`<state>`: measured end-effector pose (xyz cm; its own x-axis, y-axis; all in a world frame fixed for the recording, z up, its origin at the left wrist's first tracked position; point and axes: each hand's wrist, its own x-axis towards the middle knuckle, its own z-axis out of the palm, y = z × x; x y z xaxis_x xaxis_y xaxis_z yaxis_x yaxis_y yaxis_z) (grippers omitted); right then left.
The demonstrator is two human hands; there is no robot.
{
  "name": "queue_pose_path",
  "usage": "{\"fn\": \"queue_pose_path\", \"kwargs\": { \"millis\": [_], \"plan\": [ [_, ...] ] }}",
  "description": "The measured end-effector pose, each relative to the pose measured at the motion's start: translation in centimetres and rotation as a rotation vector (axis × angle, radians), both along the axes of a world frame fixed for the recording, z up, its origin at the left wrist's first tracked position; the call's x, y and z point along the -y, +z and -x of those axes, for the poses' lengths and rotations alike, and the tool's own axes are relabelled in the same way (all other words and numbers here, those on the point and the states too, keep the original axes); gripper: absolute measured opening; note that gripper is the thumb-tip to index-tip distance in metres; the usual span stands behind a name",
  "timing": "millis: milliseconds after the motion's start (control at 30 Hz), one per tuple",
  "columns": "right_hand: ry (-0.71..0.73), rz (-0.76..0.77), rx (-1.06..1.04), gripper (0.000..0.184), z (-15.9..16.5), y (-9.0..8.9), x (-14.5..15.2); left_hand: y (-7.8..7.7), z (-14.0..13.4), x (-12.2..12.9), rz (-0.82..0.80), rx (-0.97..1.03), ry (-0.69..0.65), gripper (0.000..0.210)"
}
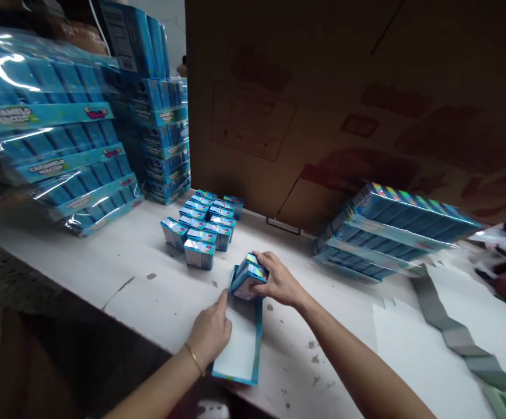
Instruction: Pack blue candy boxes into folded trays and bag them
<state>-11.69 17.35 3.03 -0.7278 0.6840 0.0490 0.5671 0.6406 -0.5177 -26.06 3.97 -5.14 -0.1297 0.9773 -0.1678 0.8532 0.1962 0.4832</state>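
My right hand (276, 279) is closed around two small blue candy boxes (249, 279) standing side by side. It holds them at the far end of a shallow blue-edged display tray (239, 343), whose white floor shows bare toward me. At the tray's left wall is my left hand (211, 329), index finger stretched along the edge and thumb over the inside, gripping the wall. Beyond the tray, to the left, several loose blue candy boxes (200, 250) stand upright in a close group on the white table.
Film-wrapped stacks of filled trays (69, 157) rise at the left, beside another tall stack (161, 122). A big brown carton (322, 99) stands behind. More filled trays (392, 233) are stacked at the right, near white cardboard sheets (410, 349). The white table (148, 302) has worn spots.
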Motion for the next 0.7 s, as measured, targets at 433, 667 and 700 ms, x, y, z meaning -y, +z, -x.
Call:
{"fn": "queue_pose_path", "kwargs": {
  "millis": [433,667,700],
  "plan": [
    [-0.022,-0.052,-0.139,0.068,4.5,0.1,-3.4,1.2,6.6,-1.5,-0.691,0.215,0.405,0.066],
    [-0.009,-0.159,-0.010,0.085,12.9,-0.7,-2.6,0.5,12.6,-5.2,-0.706,0.309,0.296,0.083],
    [-0.029,-0.153,0.023,0.085,13.2,-1.0,-2.9,0.5,12.9,-5.4,-0.689,0.322,0.287,0.084]
  ]
}}
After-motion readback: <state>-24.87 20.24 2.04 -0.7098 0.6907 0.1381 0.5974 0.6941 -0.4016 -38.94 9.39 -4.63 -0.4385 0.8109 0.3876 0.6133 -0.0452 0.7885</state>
